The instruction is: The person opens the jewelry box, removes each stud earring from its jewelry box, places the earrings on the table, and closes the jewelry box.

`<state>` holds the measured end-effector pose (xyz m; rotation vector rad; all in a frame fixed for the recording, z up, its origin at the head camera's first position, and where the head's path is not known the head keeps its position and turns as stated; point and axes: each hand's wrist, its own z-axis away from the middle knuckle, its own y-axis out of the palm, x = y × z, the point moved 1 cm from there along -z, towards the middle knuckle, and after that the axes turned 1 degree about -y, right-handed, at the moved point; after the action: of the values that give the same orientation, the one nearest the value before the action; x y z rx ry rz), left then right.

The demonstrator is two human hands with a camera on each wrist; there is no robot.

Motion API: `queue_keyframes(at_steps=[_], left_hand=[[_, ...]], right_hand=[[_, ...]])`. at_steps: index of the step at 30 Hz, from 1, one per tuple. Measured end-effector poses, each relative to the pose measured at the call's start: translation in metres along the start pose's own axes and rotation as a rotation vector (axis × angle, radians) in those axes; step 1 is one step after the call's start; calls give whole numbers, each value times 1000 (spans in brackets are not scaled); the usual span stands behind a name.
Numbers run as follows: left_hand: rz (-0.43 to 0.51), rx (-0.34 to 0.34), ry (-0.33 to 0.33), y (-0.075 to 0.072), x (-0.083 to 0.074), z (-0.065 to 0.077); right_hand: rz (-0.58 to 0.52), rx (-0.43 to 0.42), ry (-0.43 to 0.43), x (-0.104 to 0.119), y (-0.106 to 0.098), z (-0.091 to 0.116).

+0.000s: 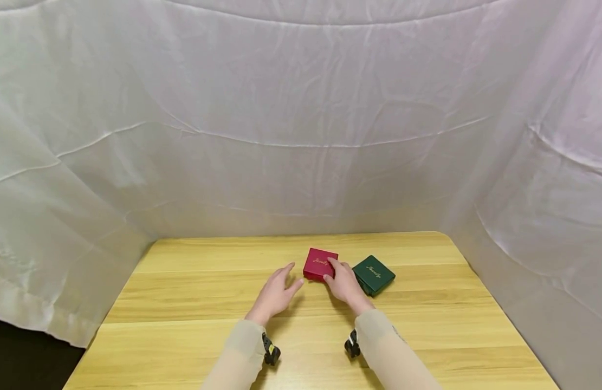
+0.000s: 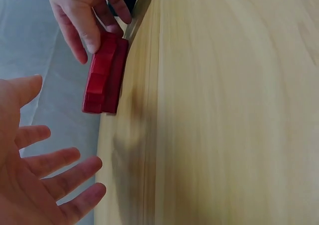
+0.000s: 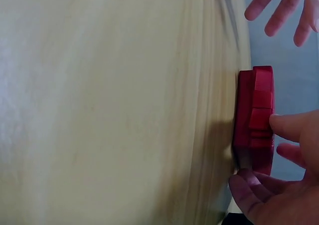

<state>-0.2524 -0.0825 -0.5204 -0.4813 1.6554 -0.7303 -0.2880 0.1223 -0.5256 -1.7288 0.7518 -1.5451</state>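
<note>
A red jewelry box [image 1: 316,262] with gold lettering on its lid lies toward the back of the wooden table. My right hand [image 1: 345,284] holds it at its right end, thumb at the front and the other fingers round the corner. A ribbon bow [image 3: 260,117] runs along its front side in the right wrist view. Left of the box, my left hand [image 1: 275,295] hovers apart from it with spread fingers and nothing in them. Just right of my right hand sits a dark green jewelry box [image 1: 375,273], set at an angle and partly covered by that hand.
The light wooden table [image 1: 183,346] has its back edge close behind the boxes. Pale cloth curtains [image 1: 301,179] hang behind it and along both sides. A black camera [image 1: 271,351] is strapped on the left wrist, another [image 1: 351,344] on the right.
</note>
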Motion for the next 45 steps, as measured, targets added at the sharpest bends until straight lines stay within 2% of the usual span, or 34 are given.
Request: queue_keyframes(at_steps=[6,10,19,26,32,38,45], left_hand=[[52,30,24,2,-4,-5],[88,58,15,5,-6,-8],[85,60,0,8,-5,-10],[105,59,-4,10,-6,-12],[106,83,-21,9,-5,-14],[140,111,-50,3,-2,-11],[151,131,-69,-6,-6,5]], right_hand=[[5,0,-43,-1,0,0],[-4,9,-63,-1,0,1],[-38,27,-120,5,-1,5],[-59,53,-92,9,-2,7],[-115,78,-75,8,0,9],[-155,111,-81,10,-1,16],[-204,156,-107,16,-3,32]])
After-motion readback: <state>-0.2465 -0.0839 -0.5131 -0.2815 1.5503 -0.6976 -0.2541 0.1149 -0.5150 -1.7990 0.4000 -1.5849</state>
